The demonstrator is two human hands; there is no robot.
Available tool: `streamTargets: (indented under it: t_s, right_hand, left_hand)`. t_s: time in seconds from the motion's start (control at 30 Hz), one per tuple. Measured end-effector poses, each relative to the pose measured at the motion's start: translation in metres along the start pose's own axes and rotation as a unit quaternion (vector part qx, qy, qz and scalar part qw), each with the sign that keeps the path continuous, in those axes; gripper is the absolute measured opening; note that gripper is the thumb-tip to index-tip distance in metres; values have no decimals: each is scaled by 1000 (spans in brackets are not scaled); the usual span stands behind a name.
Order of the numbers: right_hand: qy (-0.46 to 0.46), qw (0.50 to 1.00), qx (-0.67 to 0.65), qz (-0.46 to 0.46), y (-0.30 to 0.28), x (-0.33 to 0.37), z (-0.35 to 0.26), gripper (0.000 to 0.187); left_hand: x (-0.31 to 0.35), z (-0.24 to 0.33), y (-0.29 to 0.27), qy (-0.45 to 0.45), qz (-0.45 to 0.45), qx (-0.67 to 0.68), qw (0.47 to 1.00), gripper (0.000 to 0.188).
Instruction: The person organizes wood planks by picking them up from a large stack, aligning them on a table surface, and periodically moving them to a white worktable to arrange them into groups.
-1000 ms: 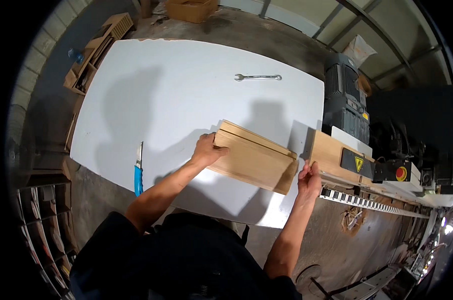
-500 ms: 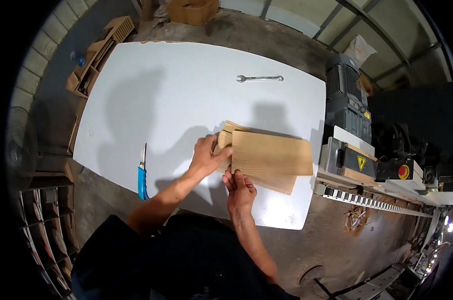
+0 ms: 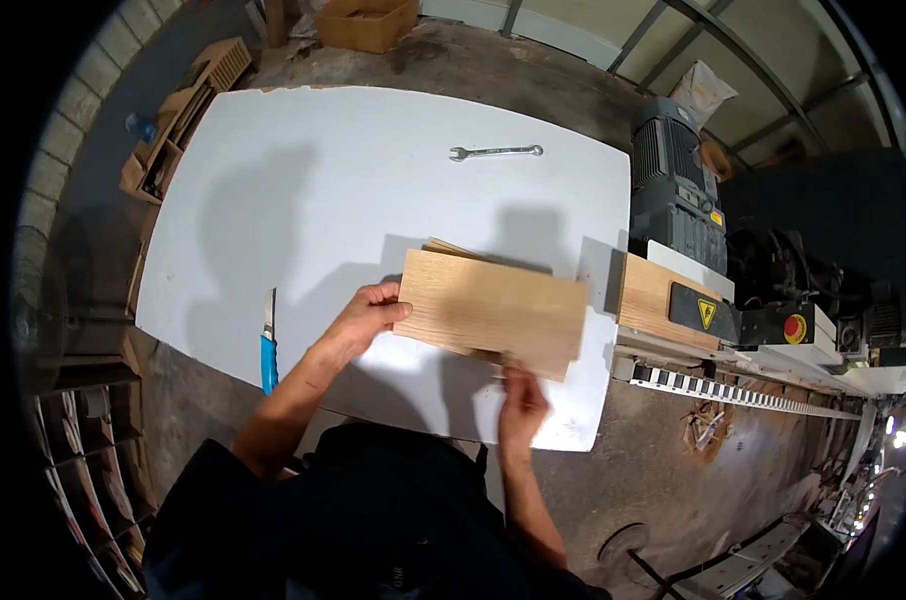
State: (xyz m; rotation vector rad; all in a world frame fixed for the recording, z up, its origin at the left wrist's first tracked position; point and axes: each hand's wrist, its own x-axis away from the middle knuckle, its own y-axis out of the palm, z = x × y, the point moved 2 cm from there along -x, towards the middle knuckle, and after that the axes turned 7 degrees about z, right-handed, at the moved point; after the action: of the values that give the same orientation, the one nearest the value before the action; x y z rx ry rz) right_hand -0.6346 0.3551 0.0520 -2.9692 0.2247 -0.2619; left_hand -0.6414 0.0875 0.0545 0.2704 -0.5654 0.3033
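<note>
Left grip (image 3: 361, 320) holds board (image 3: 493, 302); shelf (image 3: 121, 381) holds pale pieces (image 3: 72, 416).

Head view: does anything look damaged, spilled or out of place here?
Mildly, yes. The white table looks chipped along its far edge toward the left, where brown shows through. On the right, what look like wood scraps lie loose on the floor, like uncleared litter.
</note>
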Motion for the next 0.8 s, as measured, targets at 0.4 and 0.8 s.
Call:
streamTargets:
  t_s: [0.4,0.8]
  right_hand:
    - [10,980,192,-45,-43,-121,9,30]
    - [-175,984,-35,-22,-52,-65,15,60]
  left_hand:
    - [-43,5,36,31,-4,-131,991,41]
    - [11,-42,9,372,126,-144,908,54]
